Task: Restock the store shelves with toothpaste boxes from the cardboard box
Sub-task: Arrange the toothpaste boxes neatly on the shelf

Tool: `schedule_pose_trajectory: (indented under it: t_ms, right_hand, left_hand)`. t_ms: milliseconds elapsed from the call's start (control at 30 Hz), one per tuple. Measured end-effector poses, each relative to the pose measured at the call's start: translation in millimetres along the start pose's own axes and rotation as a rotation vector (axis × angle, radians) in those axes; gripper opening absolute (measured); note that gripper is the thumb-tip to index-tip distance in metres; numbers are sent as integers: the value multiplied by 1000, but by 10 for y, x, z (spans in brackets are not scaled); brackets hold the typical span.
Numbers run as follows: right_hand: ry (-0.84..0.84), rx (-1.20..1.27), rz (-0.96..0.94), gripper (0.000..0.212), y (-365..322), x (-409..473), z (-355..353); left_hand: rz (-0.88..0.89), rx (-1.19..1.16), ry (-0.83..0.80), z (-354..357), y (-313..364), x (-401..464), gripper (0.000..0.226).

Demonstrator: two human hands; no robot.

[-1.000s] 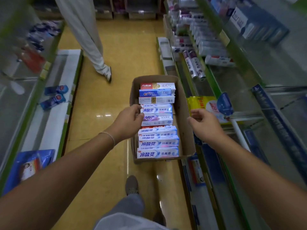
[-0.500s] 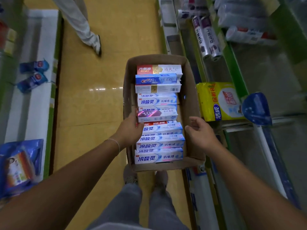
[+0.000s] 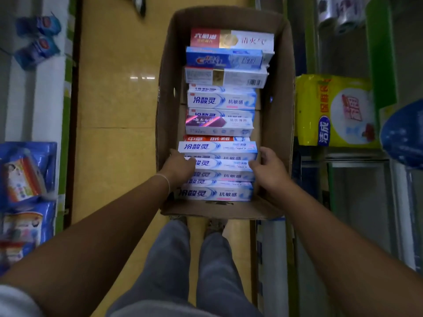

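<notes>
An open cardboard box [image 3: 278,124] sits on the yellow floor in front of my feet. A row of toothpaste boxes [image 3: 222,100] lies in it, mostly blue and white, with red, gold and purple ones further away. Both my hands are inside the near part of the box. My left hand [image 3: 180,168] curls over the left end of a blue-and-white toothpaste box [image 3: 224,164], near the front of the row. My right hand [image 3: 270,170] curls its fingers against the right end of that same box.
Store shelves line both sides of the aisle. A yellow packet [image 3: 332,110] and a blue round object [image 3: 402,133] sit on the right shelf. Blue packets [image 3: 25,175] lie on the left shelf. Another person's shoe [image 3: 139,5] shows at the top. My legs [image 3: 194,259] stand just behind the box.
The view has tilted down and closer to the box. Both hands have moved from the box's sides down onto the ends of a near toothpaste box.
</notes>
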State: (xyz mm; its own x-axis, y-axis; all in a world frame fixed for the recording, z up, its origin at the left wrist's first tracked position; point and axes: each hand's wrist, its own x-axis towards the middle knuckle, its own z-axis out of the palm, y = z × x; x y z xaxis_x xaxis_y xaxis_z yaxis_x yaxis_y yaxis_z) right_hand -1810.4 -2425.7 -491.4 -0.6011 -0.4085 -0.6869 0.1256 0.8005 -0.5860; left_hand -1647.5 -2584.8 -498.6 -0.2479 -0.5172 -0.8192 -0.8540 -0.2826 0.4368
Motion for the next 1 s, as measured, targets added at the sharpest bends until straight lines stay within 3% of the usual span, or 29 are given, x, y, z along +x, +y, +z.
schedule_pose_trajectory:
  t_ms: [133,333,400,567,700,867,1000]
  right_hand:
    - [-2,24,10,40,25,131,20]
    - [-23,20,4,34,-7,361,47]
    - [-44,25,4,33,1,431,70]
    - [-65,27,-13,53,13,507,91]
    - [-59,44,8,65,48,570,69]
    - [-49,61,-1,62,96,613,85]
    - [-41,88,-14,56,147,641,111]
  left_hand:
    - [-11,-26,37,90,-126,81,50]
    - [20,9,60,122,-239,156,45]
    - [39,-1,46,129,-243,155,48]
    - [80,-18,35,150,-241,60,66]
    - [61,-8,108,178,-225,12,59]
    - [88,-13,118,242,-271,46,51]
    - [132,58,105,241,-330,102,67]
